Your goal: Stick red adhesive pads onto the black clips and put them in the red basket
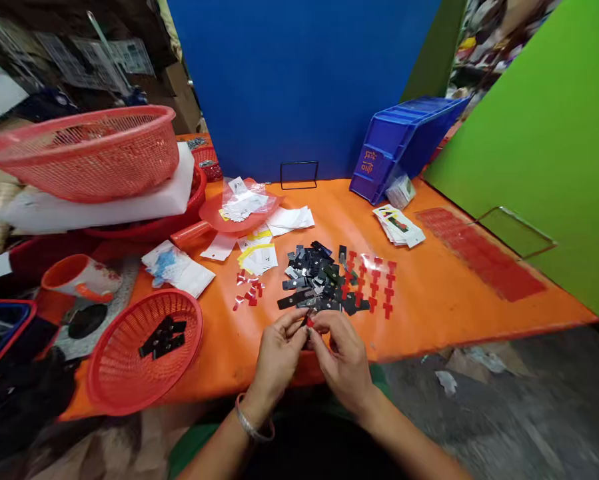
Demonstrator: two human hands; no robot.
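Note:
At the table's near edge my two hands meet, fingertips close together. My left hand [280, 352] pinches a small black flat piece [306, 316], mostly covered by the fingers. A small red piece [310, 322] shows at the fingertips of my right hand [343, 353], which is closed on it. Just beyond the hands lies a heap of black and grey flat pieces [319, 270]. To its right, red T-shaped pieces [376, 275] sit in several columns. More red pieces [249, 292] are scattered left of the heap.
A red basket [144, 393] with several black pieces stands at left, near an orange-and-white mug [74, 275]. Printed cards [259, 259] and a red dustpan-like tray [214, 217] lie behind. A blue bin [379, 157] leans at the back right beside a card stack [398, 227].

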